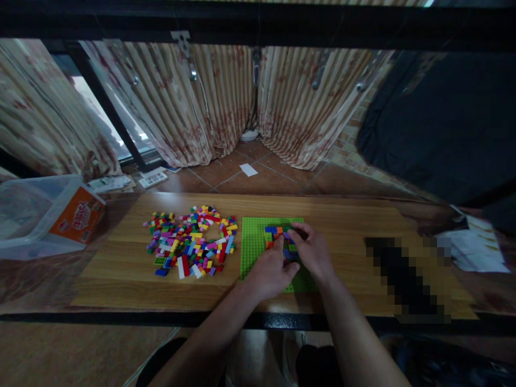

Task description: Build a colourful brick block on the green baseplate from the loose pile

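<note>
A green studded baseplate lies on the wooden table, bearing a small framed cluster of building bricks in blue, orange, red, green and purple. My left hand rests over the plate's near side. Its index finger touches the bricks, while its thumb stands apart to the right. From the right, my right hand reaches in with curled fingers closed on bricks at the cluster's upper right corner. Both hands hide part of the cluster, and single bricks under the fingertips are too small to make out.
Left of the baseplate spreads a pile of loose mixed bricks. A clear plastic bin with an orange label stands beyond the table's left end. A pixelated dark object lies at right on the table. Papers are at far right.
</note>
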`<state>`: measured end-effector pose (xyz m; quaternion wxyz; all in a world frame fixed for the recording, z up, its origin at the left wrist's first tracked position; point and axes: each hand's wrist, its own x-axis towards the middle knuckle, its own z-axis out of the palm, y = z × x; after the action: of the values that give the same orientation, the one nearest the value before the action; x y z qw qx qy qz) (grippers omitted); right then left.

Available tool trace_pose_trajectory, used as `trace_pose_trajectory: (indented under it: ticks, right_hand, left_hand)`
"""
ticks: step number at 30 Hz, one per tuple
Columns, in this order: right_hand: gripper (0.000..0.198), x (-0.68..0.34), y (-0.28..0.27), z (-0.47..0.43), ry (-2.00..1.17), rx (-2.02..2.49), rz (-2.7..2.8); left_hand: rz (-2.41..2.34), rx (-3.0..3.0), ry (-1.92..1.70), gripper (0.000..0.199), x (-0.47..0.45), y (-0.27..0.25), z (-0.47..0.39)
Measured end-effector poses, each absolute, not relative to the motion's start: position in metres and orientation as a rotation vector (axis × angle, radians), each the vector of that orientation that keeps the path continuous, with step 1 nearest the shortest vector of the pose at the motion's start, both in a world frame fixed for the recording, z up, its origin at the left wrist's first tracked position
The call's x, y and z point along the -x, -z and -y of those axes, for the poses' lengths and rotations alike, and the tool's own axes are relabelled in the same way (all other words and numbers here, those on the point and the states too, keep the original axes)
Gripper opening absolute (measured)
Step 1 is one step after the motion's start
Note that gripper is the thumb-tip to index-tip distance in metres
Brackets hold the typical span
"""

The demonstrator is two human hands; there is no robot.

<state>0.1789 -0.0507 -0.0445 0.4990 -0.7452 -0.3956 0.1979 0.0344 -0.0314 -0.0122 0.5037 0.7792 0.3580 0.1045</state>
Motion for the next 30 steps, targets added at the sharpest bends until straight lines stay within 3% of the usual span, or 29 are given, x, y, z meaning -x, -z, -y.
trace_pose_trajectory:
  ticks: [30]
  right_hand:
    - [0.049,-0.181,0.063,0.047,-0.328,2.098,1.122]
  left_hand:
    - [-0.911,-2.244,-0.225,0.071,-0.037,0.015,0.039]
